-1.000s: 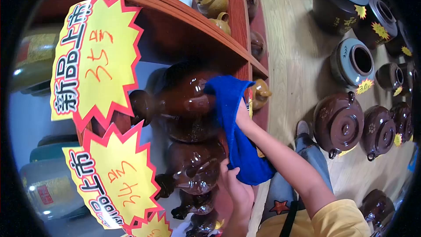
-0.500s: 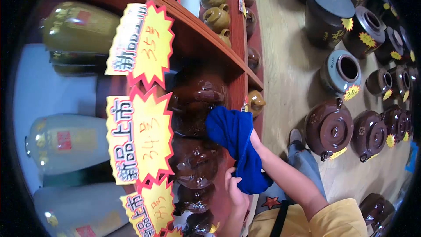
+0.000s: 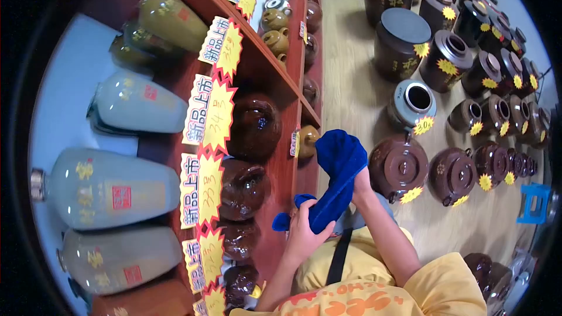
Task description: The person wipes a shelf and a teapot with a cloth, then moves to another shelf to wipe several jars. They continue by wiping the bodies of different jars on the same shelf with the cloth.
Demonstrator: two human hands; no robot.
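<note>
A blue cloth [image 3: 338, 190] is stretched between my two hands, in front of the shelf. My left hand [image 3: 307, 225] is closed around its lower part, and a loose end sticks out past the fingers. Up at the other end, my right hand [image 3: 362, 182] grips the cloth, which drapes over and hides most of its fingers. Near the hands, a dark brown glazed jar [image 3: 254, 126] stands in the shelf compartment, with another brown jar [image 3: 243, 187] beside it. Neither hand touches a jar.
Yellow starburst price tags [image 3: 202, 184] line the shelf edge. Pale blue bottles [image 3: 117, 187] stand on the upper shelf. Lidded brown pots [image 3: 400, 167] and larger dark jars [image 3: 448, 58] cover the floor at right. A blue plastic stool [image 3: 533, 203] is at far right.
Both hands and the cloth have drawn back from the brown jar. The left hand now wraps the cloth; earlier its fingers were by the cloth's edge. The view has shifted.
</note>
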